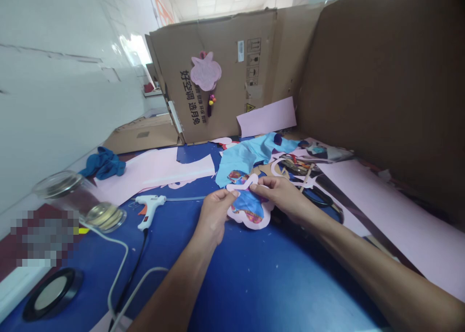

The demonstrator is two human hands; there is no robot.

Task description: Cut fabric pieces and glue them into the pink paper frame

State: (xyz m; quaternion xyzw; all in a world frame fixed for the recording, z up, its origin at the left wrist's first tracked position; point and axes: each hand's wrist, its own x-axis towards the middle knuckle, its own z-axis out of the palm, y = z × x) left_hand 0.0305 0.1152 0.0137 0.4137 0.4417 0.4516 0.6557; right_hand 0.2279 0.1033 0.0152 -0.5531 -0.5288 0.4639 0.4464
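A pink flower-shaped cutout [254, 219] with a patch of blue patterned fabric on it lies on the blue table [254, 279]. My left hand [214, 216] pinches the cutout's upper left edge, fingers closed on it. My right hand [281, 195] grips its upper right edge, thumb and fingers pressed on the pink rim. A piece of light blue cloth [243, 158] lies just behind the cutout.
A white glue gun [148, 208] with its cord lies left of my hands. A glass jar [78, 199] lies on its side at far left, a black lid [53, 293] near it. Pink sheets [392, 211], scissors [319, 196] and cardboard walls [381, 90] surround the work area.
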